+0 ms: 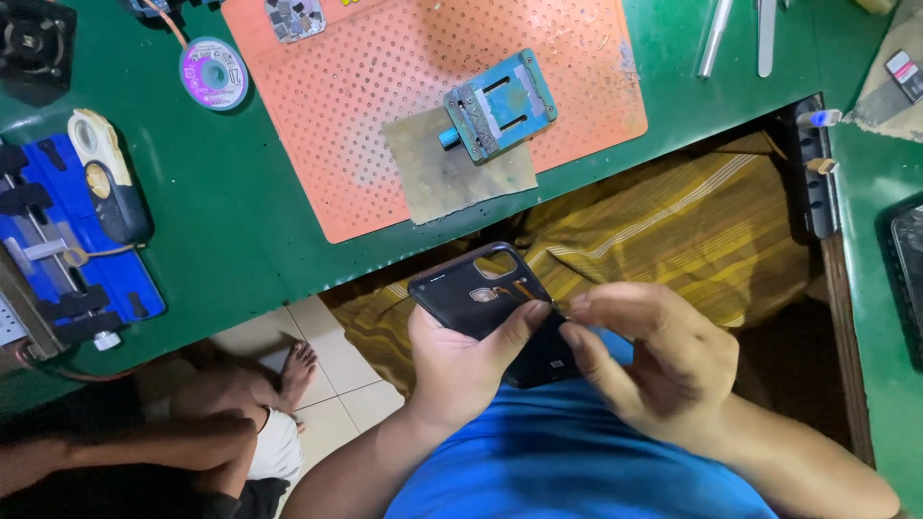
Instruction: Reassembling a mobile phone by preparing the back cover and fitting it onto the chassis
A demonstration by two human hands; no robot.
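Observation:
My left hand (463,358) grips a black phone back cover (481,293) held over my lap, inner side up, with a camera cutout near its top corner. The thumb lies across the cover. My right hand (646,354) is at the cover's right edge, with fingertips pinched on something very small that I cannot make out. Both hands are below the green table edge, above my blue shirt (577,461).
An orange perforated mat (385,115) on the green table (240,221) carries a blue clamp fixture (500,104) and a worn pad. A blue jig (67,250) and solder-wick spool (213,73) lie left. Metal tools (713,38) lie top right. Another person's bare foot (298,370) rests on the tiled floor.

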